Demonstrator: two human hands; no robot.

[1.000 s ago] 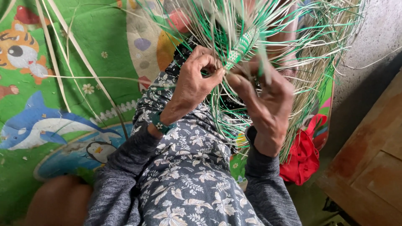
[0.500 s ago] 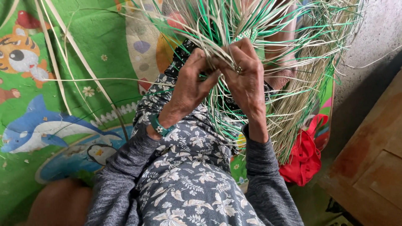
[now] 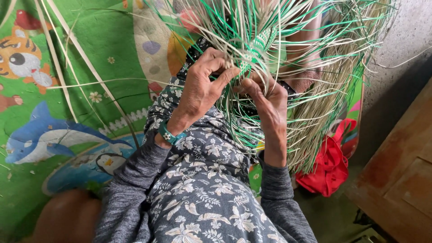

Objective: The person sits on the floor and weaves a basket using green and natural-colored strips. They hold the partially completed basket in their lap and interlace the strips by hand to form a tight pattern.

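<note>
A half-woven piece of pale straw and green strips (image 3: 258, 47) fans out over my lap, its loose ends spreading up and to the right. My left hand (image 3: 200, 87) pinches strips at the woven centre, thumb and forefinger closed on them; a teal band sits on that wrist. Just to its right, my right hand (image 3: 265, 99) grips other strips of the same weave, fingers curled. The two hands almost touch. Strands hide the fingertips in part.
A green play mat (image 3: 67, 112) with cartoon animals covers the floor at left, with long loose straw strips (image 3: 67, 49) lying on it. A red cloth (image 3: 326, 166) lies at right beside a brown wooden board (image 3: 400, 175). My patterned skirt (image 3: 202, 198) fills the bottom.
My right hand has dropped from spread over the strands to a lower grip beside the left hand. The left hand stays at the woven centre.
</note>
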